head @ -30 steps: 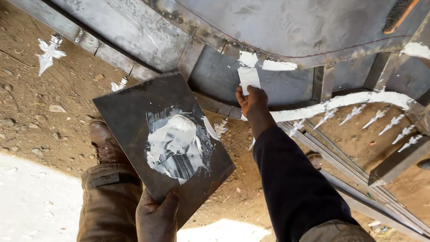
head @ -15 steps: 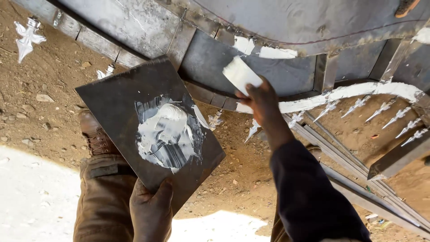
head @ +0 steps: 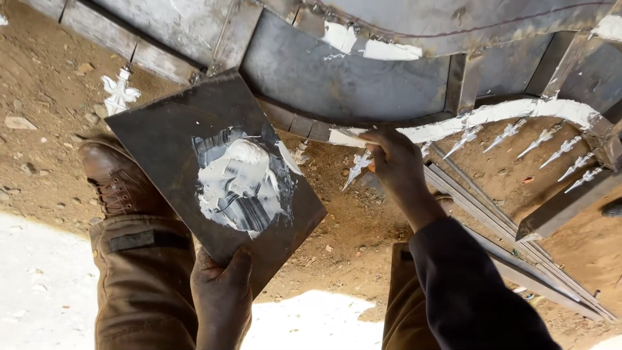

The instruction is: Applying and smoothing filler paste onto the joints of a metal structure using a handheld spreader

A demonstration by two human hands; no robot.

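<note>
My left hand (head: 220, 291) grips the near corner of a dark square metal plate (head: 162, 139) held flat in front of me. A smeared heap of white filler paste (head: 240, 181) lies on the plate. My right hand (head: 396, 162) pinches a small flat spreader (head: 346, 137) coated in white paste and presses it against the curved bar of a grey steel gate (head: 337, 71) lying over the ground. White paste runs along that curved bar (head: 505, 113) and on two patches higher up (head: 372, 45).
Spear-shaped points (head: 551, 152) smeared white sit under the curved bar. My brown boot (head: 116, 178) and brown trouser legs (head: 142, 285) stand on bare sandy soil (head: 39, 84). A white flower-shaped ornament (head: 120, 91) rests by the gate's frame. Angled steel bars (head: 518, 240) run lower right.
My right hand has come down from the upper flat panel to the curved bar, bringing the paste-loaded spreader with it. The view has shifted closer; the plate stays in my left hand.
</note>
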